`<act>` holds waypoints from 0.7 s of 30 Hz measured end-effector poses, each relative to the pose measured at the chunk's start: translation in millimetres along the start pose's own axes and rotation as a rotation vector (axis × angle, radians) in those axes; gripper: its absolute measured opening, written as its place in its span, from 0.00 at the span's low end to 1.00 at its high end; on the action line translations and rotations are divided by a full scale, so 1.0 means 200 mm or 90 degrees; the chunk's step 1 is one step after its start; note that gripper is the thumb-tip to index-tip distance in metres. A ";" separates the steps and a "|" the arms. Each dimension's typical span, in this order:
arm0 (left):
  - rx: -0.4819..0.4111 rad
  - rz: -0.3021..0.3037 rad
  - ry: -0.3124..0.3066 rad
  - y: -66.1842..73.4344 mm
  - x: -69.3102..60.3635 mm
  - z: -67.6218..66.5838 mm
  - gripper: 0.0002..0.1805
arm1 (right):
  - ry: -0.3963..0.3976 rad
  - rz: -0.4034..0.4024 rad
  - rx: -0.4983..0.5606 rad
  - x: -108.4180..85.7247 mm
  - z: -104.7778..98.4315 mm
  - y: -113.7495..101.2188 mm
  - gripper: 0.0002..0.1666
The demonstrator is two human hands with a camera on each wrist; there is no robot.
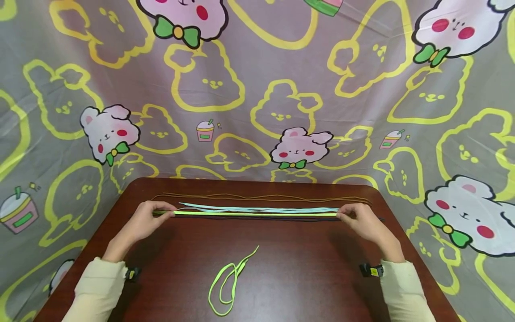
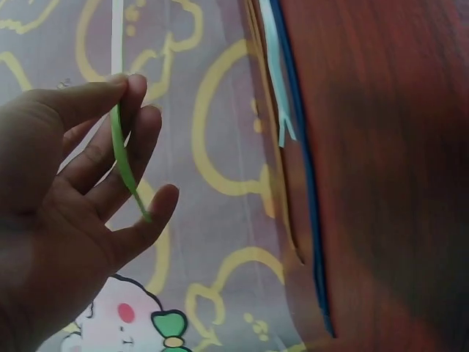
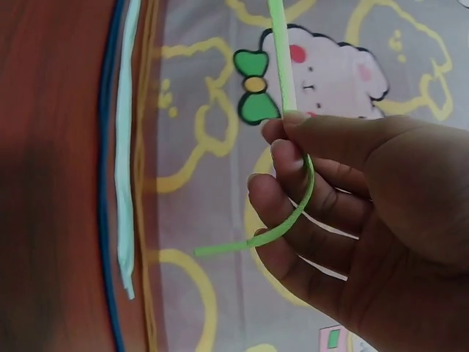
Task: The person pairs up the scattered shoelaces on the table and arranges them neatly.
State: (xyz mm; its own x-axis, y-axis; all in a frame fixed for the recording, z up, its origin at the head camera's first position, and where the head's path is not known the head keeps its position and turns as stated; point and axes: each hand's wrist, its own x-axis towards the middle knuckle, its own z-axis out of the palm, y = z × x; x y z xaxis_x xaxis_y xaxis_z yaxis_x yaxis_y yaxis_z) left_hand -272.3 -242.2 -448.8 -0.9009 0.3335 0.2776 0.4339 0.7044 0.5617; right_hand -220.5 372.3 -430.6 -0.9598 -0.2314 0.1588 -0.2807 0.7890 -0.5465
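Note:
A yellow-green shoelace point(image 1: 257, 214) is stretched straight between my two hands above the far part of the table. My left hand point(image 1: 149, 219) pinches it near one end between thumb and forefinger; in the left wrist view its short tail point(image 2: 123, 158) hangs along the other fingers. My right hand point(image 1: 360, 222) pinches the other end, and in the right wrist view that tail point(image 3: 300, 209) curves past the fingers. Behind it lie light-blue laces point(image 1: 261, 209), roughly parallel. A dark blue lace point(image 2: 304, 147) also runs lengthwise on the table.
A second yellow-green shoelace point(image 1: 225, 286) lies loosely looped on the brown table point(image 1: 297, 259), nearer me. Brown laces point(image 1: 277, 197) stretch along the far edge. A patterned cloth point(image 1: 249, 89) hangs behind the table and at both sides.

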 end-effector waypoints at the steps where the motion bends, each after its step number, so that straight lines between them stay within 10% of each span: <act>1: 0.001 -0.004 -0.001 -0.01 0.00 0.00 0.05 | -0.003 0.003 -0.002 0.00 0.00 0.01 0.04; 21: 0.027 -0.063 -0.032 -0.21 -0.01 0.05 0.03 | -0.031 0.094 -0.074 -0.01 0.05 0.20 0.06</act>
State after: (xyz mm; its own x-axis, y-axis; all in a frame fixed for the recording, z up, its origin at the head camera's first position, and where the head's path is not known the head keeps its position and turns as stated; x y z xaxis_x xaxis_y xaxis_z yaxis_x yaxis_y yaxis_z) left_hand -288.9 -265.7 -480.6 -0.9390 0.2912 0.1832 0.3434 0.7610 0.5504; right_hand -230.7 398.2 -461.7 -0.9903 -0.1324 0.0425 -0.1369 0.8766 -0.4612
